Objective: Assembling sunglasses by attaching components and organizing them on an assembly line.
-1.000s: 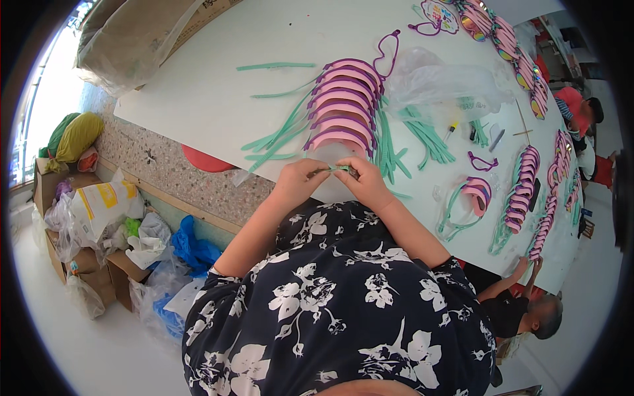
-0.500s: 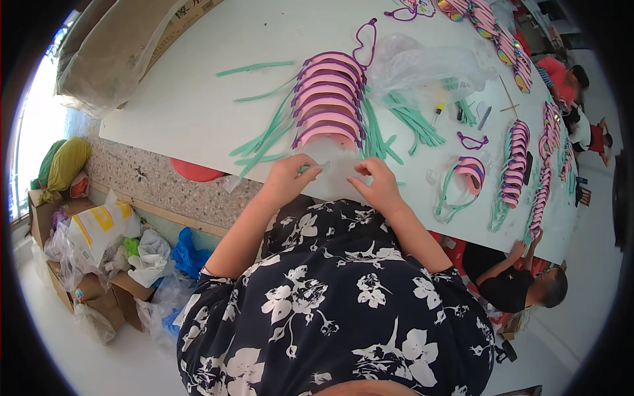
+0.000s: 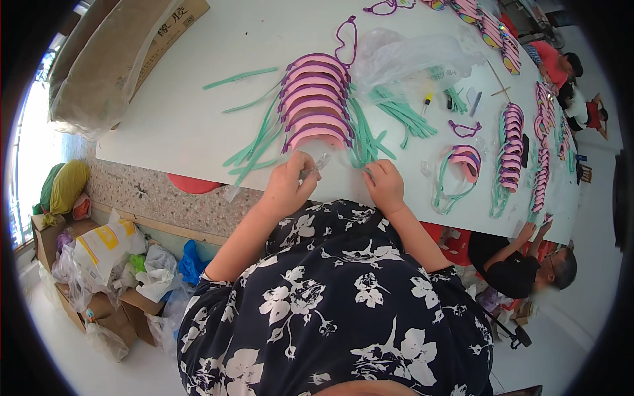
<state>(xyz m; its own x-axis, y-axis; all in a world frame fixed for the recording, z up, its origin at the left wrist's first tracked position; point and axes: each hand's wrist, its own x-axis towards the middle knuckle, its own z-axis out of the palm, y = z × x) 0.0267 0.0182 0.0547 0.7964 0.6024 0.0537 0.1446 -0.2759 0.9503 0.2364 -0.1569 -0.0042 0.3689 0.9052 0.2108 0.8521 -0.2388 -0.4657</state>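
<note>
A column of nested pink and purple goggle frames lies on the white table in front of me, mint-green straps trailing from both sides. Just below the column's near end, my left hand is closed on a small crumpled piece of clear plastic that sticks out past its fingertips. To the right, my right hand has its thumb and fingers pinched at the end of a green strap. Its fingertips partly cover that strap end.
Beyond the column sit a clear plastic bag, loose green straps and a yellow-handled screwdriver. More stacked goggles line the right side. A co-worker works there. Cartons with plastic bags stand on the floor at left.
The translucent plastic spread between my hands is no longer spread; crumpled clear plastic shows at my left fingers. My right hand has closed at a strap. The view has shifted slightly.
</note>
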